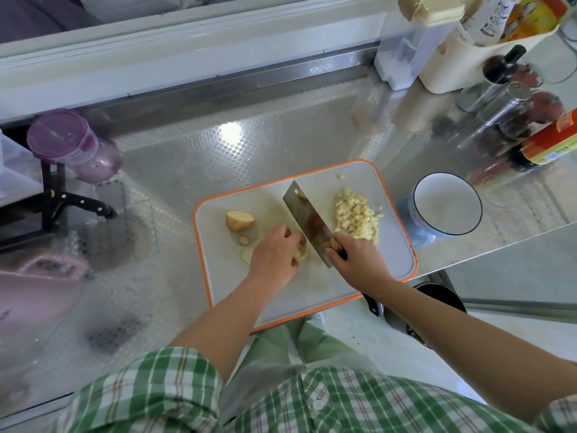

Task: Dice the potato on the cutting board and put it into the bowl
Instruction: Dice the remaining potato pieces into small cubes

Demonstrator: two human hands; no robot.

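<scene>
Orange trims the grey plastic cutting board (pixel 312 289), which lies on the embossed steel worktop (pixel 187 157), and everything is happening on it. The left hand (pixel 274 256) is down near the board's middle, fingers curled over a pale yellow potato piece (pixel 302 253) and pinning it to the board. Only the piece's edge peeks out beside the fingertips.

Tight against those fingers comes the wide steel cleaver (pixel 307 218), its blade tilted, its cutting edge beside the potato piece and its far end pointing toward the back of the board. The right hand (pixel 359 264) is wrapped firmly around the cleaver's handle. The two hands sit close together but not touching, with the blade between them.

Just beyond the left hand, on the board's left side, rests a tan-skinned potato half (pixel 239 220). A small potato stub (pixel 244 240) and a thin potato slice (pixel 247 255) lie between that half and the left hand's knuckles.

On the other side of the blade, just past the right hand, sits a heap of small pale potato cubes (pixel 357 218), with a few strays scattered toward the far corner. The dice are on the board, not in the bowl.

The white ceramic bowl with a dark rim (pixel 446 195) stands on the worktop just off the board's right edge, near the heap and apart from both hands.

Far left, a black-handled knife (pixel 81 203) lies beside a purple-lidded clear jar (pixel 62 142).
</scene>
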